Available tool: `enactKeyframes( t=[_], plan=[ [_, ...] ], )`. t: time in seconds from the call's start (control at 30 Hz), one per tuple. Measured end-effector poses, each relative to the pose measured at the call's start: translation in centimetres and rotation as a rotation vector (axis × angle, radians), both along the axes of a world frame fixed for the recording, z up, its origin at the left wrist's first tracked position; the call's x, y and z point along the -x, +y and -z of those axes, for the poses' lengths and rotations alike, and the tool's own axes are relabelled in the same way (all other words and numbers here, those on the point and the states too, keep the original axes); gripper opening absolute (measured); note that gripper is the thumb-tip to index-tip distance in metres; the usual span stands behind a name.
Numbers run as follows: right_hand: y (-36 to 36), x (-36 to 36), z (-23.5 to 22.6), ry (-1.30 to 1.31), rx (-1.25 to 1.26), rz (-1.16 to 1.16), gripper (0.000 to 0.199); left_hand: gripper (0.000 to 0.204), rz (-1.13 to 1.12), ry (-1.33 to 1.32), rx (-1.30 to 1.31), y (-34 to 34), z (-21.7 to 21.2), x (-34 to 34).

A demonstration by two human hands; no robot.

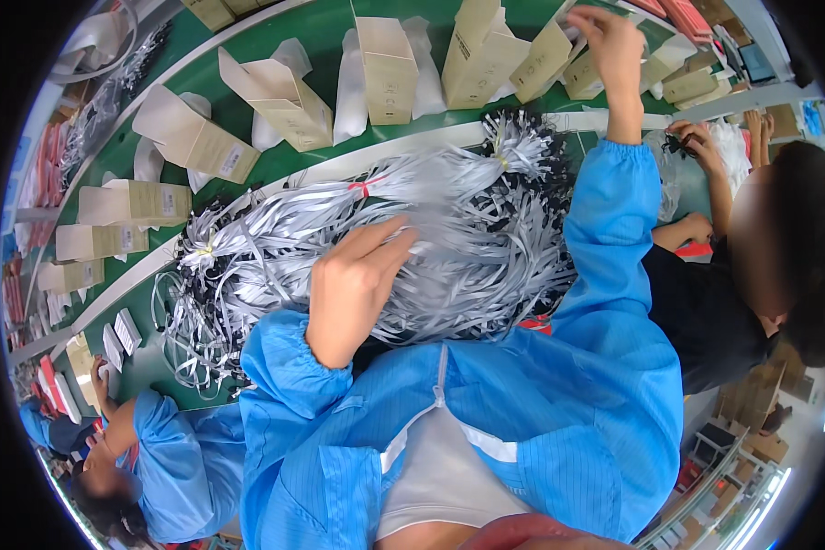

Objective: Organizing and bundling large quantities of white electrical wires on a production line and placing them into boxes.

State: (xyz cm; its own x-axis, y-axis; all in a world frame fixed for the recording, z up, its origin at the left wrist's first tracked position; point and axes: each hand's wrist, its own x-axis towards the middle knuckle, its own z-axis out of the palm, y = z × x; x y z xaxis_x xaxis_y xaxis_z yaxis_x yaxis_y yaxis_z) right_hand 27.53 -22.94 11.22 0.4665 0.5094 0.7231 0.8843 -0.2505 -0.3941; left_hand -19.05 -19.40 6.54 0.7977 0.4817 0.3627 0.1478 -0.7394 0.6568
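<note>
My left hand (353, 289) is over the heap of cables, its fingers bent together. Beside the fingertips is a pale, see-through smear, too blurred to name. Beneath lies a broad heap of flat white cables (284, 261) with black ends, partly tied in bundles; one bundle has a red tie (365, 188). My right arm stretches to the far right, and my right hand (611, 48) hangs over the row of cartons, close to an open beige box (543, 62). Its fingers are bent but apart, and I see nothing between them.
Open beige boxes (390, 78) stand in a curved row on the green bench, with white bags (351, 92) among them. A pale rail (316, 170) runs between boxes and cables. A person in black (706, 302) works at right; another in blue (179, 458) at lower left.
</note>
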Motion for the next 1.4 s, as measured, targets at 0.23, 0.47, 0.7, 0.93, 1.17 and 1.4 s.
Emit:
enactKeyframes(
  t=[0.23, 0.47, 0.7, 0.93, 1.17, 1.4],
  plan=[
    [-4.0, 8.2, -4.7, -0.020, 0.017, 0.148, 0.044, 0.036, 0.060, -0.220, -0.022, 1.5, -6.3, -0.1],
    [-4.6, 22.7, -5.8, 0.766, 0.115, -1.215, 0.053, 0.043, 0.048, -0.268, -0.171, 1.9, -9.9, -1.9],
    [-2.6, 27.9, -5.0, 1.154, 0.887, -1.600, 0.048, 0.033, 0.106, -0.592, 0.027, 4.1, -13.9, -2.6],
    [-6.4, 24.7, -6.3, 1.303, 0.603, -0.912, 0.025, 0.073, -0.002, -0.216, 0.106, 10.2, -6.7, 5.1],
    [-2.9, 23.3, -9.4, 0.231, 0.566, -0.941, 0.022, 0.133, 0.254, -0.418, 0.025, 5.5, -7.1, -3.3],
    [-2.3, 25.1, -13.9, 0.747, 0.279, -0.446, 0.014, 0.077, 0.679, 0.111, 0.726, 6.0, -3.9, -9.3]
  ],
)
